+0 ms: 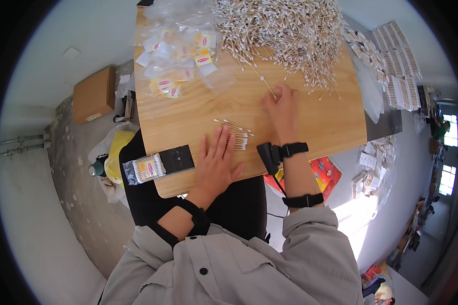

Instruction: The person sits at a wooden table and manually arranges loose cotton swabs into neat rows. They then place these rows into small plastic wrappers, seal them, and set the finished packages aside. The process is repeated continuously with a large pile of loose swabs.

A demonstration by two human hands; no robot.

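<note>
My left hand (213, 165) lies flat on the wooden table (183, 114), its fingers stretched over a small row of cotton swabs (240, 142). The fingers cover one end of that row. A couple of loose swabs (235, 125) lie just beyond the fingertips. Farther right, my right hand (282, 112) is closed in a pinch at the near end of a single cotton swab (264, 83), which points toward the big heap of loose swabs (285, 35) at the table's far side. Black straps with a small device (268, 155) circle my right wrist.
Clear plastic bags with printed cards (180, 56) cover the far left. A filled bag of swabs (147, 169) rests on a black strip (179, 160) at the near left corner. Stacked swab bundles (397, 61) stand to the right; a cardboard box (95, 95) sits at left.
</note>
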